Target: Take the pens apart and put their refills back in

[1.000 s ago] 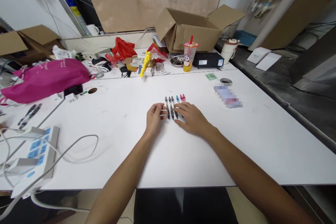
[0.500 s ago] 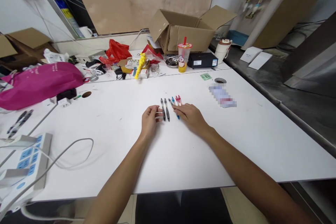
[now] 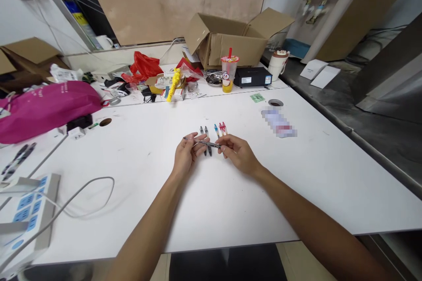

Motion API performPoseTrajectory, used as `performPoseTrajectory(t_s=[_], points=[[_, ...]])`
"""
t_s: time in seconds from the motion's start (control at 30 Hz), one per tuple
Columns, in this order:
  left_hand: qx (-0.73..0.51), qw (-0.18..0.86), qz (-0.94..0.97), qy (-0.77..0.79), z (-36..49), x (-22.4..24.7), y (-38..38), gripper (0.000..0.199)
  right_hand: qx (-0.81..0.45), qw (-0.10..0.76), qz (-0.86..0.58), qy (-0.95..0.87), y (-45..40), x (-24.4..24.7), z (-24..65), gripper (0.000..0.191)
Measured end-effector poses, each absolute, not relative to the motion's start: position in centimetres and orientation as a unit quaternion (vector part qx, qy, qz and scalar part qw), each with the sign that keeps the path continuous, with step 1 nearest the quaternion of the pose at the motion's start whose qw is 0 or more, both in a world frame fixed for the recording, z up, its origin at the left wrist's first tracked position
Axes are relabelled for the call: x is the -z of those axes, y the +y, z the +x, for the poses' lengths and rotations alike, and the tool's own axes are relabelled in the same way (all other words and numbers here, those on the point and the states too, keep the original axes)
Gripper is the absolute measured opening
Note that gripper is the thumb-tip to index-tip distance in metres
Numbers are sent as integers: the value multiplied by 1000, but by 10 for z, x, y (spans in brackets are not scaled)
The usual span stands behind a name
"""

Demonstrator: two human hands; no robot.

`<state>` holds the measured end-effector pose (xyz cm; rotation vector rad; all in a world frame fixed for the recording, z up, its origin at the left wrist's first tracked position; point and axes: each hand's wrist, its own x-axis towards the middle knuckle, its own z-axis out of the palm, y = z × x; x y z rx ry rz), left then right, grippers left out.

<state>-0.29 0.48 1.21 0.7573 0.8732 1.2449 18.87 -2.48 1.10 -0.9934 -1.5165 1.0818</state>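
A black pen is held level above the white table, between my two hands. My left hand pinches its left end between thumb and fingers, palm partly turned up. The fingers of my right hand close on its right end. Two other black pens lie side by side on the table, partly hidden under the held pen and my left fingers. Just right of them lie a blue pen and red pens, their lower parts covered by my right hand.
Along the back stand a drink cup, a black box and an open carton. A tape roll lies at the right. At left are a pink bag and a power strip with a looped cable.
One black pen has been lifted from the row and turned level between both hands. My left hand has closed on its left end. The view has shifted slightly.
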Motion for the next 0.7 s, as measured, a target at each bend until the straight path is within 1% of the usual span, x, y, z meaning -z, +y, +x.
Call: performPoseTrajectory(t_s=[0.07, 0.13, 0.2, 0.23, 0.33, 0.43, 0.5, 0.57, 0.6, 0.67, 0.7], points=[[-542, 675, 338, 370, -4, -13, 4, 34, -522, 457, -401, -598, -23, -9, 187, 31], [-534, 684, 346, 357, -4, -13, 3, 35, -602, 383, -396, -578, -21, -8, 186, 42], [-531, 683, 358, 350, -3, -12, 2, 36, -631, 328, -396, -581, -21, -7, 185, 48], [-533, 680, 362, 349, -2, -12, 2, 36, -619, 319, -401, -595, -22, -8, 185, 47], [-541, 666, 361, 365, -1, -12, 1, 36, -500, 331, -442, -667, -26, -11, 187, 37], [-539, 659, 353, 387, 1, -12, 0, 37, -377, 310, -489, -723, -30, -13, 189, 29], [-539, 659, 351, 391, 2, -12, 0, 37, -357, 309, -496, -728, -30, -13, 190, 32], [-540, 658, 349, 392, 3, -12, 0, 36, -374, 336, -490, -712, -28, -10, 189, 36], [-540, 657, 348, 394, 3, -12, 0, 35, -380, 357, -485, -703, -27, -8, 188, 34], [-540, 653, 347, 402, 4, -11, 0, 33, -371, 404, -481, -684, -24, -5, 187, 26], [-541, 650, 346, 406, 4, -10, 0, 33, -367, 421, -482, -675, -23, -4, 186, 25]])
